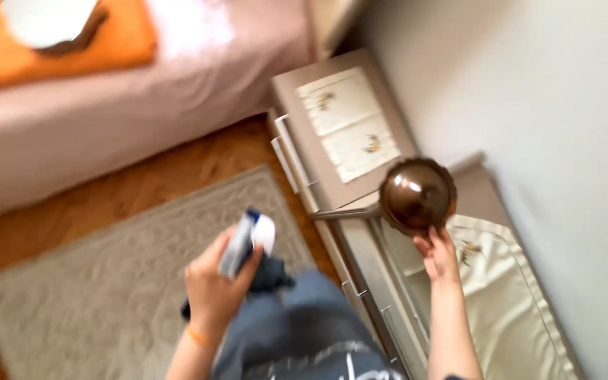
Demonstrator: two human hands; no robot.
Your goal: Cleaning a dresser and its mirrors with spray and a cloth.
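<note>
Head view: left hand (212,285) grips a spray bottle (248,241) and dark cloth (270,276); right hand (438,255) grips a brown glass bowl (417,194) above it.

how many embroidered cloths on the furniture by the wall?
2. A small cream embroidered cloth lies on the far low grey cabinet; a larger cream embroidered cloth covers the near dresser top under the right hand. Blur may hide others.

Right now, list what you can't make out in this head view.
- Spray bottle in left hand: motion blur hides its label and nozzle.
- Dark cloth: mostly hidden behind that hand.
- Brown glass bowl, held by right hand: glare hides the inside.
- White object on orange cloth: cut off by the top edge.
</note>
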